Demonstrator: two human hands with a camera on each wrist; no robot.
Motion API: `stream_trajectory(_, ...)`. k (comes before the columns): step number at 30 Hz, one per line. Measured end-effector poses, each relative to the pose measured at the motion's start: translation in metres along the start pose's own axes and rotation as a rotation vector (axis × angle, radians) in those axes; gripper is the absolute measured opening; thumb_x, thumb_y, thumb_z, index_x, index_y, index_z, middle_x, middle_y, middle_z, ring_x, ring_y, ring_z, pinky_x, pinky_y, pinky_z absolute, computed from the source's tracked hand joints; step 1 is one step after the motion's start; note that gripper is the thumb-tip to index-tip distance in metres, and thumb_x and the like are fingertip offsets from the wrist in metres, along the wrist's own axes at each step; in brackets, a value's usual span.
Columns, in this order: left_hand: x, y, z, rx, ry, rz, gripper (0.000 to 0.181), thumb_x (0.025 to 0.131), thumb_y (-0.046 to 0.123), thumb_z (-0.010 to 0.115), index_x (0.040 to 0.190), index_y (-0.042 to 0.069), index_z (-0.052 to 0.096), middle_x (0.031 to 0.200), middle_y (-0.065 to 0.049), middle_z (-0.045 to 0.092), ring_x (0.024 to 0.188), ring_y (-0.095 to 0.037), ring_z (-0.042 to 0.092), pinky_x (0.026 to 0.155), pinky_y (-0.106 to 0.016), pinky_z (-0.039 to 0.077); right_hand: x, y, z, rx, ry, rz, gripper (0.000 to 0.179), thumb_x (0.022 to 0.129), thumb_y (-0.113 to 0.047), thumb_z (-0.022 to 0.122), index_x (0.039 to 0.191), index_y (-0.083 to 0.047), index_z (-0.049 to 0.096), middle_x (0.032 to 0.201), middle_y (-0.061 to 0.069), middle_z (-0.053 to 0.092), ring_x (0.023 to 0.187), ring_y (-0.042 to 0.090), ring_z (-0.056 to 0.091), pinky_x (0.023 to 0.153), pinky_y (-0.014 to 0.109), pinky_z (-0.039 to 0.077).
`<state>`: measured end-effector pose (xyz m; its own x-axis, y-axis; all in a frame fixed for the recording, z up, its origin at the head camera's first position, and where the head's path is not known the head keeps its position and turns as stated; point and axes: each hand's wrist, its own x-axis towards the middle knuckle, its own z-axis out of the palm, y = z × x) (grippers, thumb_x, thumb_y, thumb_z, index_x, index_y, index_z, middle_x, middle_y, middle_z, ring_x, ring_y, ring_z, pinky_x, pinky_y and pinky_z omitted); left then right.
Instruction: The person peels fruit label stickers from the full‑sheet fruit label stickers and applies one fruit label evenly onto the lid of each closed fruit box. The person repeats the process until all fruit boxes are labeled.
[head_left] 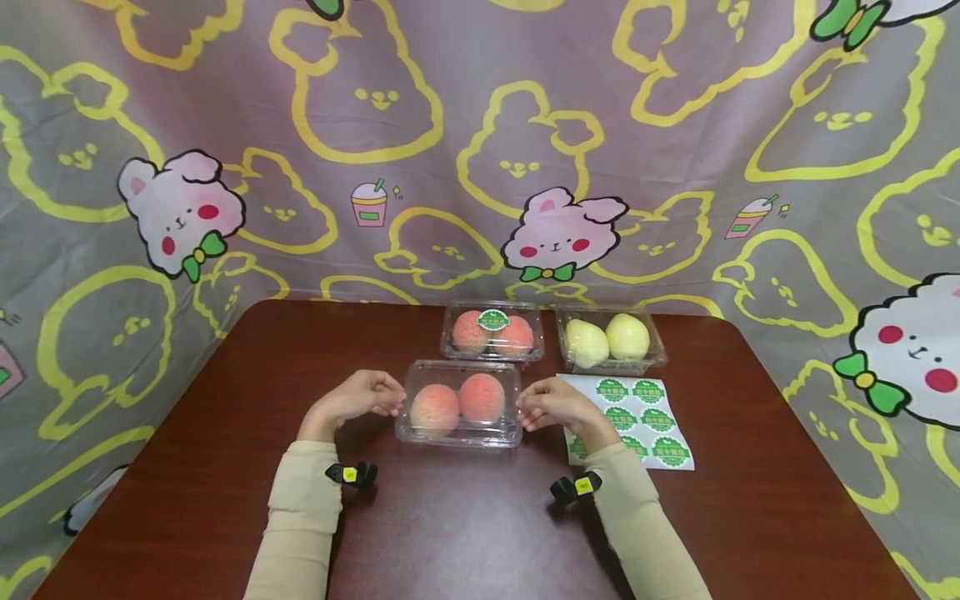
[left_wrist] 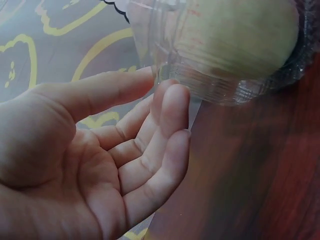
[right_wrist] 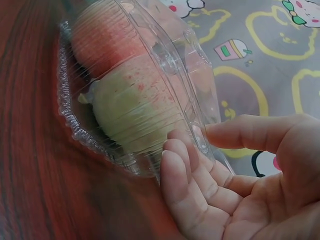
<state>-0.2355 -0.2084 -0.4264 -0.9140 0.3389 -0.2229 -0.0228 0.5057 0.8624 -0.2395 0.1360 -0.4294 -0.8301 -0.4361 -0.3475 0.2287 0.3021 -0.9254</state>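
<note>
A clear plastic fruit box [head_left: 480, 439] with two pink peaches [head_left: 482, 397] in it lies near the middle of the table, between both hands. At its left end, the left hand [head_left: 360, 395] pinches the edge; in the left wrist view its thumb and forefinger meet at the rim, the other fingers half curled. The right hand [head_left: 558, 402] pinches the opposite end; in the right wrist view its thumb lies against the clear rim beside the fingertips. From below, the peaches [right_wrist: 132, 105] look pale green and pink through the ribbed plastic wall. No sticker shows on this box's lid.
Behind it stands another peach box [head_left: 491, 356] with a round green label [head_left: 492, 320] on top. To its right is a box [head_left: 615, 364] of two pale yellow fruits. A white sheet [head_left: 587, 388] of green round stickers lies by the right hand. A patterned curtain surrounds the table.
</note>
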Motion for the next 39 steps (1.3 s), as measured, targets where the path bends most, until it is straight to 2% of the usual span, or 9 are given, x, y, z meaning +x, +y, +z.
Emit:
stream_trajectory(19,0.004,0.008,0.011,-0.007,0.011,0.021,0.022,0.094,0.012,0.06,0.105,-0.008,0.061,0.091,-0.017,0.071,0.076,-0.014,0.066,0.079,-0.037,0.059,-0.004,0.001,-0.015,-0.037,-0.004,-0.004,0.027,0.094,-0.005,0.051,0.108,0.018,0.056,0.069,0.0,0.064,0.062,0.008,0.063,0.062,0.022,0.057)
stream_trajectory(32,0.014,0.013,0.026,0.01,0.041,0.044,0.02,0.094,0.01,0.058,0.105,-0.007,0.062,0.094,-0.02,0.071,0.075,-0.015,0.068,0.077,-0.037,0.059,-0.01,0.006,-0.03,-0.061,0.004,-0.009,0.025,0.093,-0.006,0.053,0.105,0.016,0.056,0.07,0.001,0.064,0.063,0.009,0.063,0.063,0.023,0.057)
stream_trajectory(39,0.014,0.018,0.03,0.0,0.034,0.025,0.02,0.093,0.011,0.06,0.105,-0.006,0.063,0.096,-0.02,0.071,0.078,-0.02,0.069,0.079,-0.04,0.058,-0.014,0.007,-0.037,-0.06,-0.012,-0.005,0.032,0.094,-0.007,0.053,0.11,0.021,0.053,0.071,-0.001,0.064,0.063,0.007,0.063,0.063,0.022,0.056)
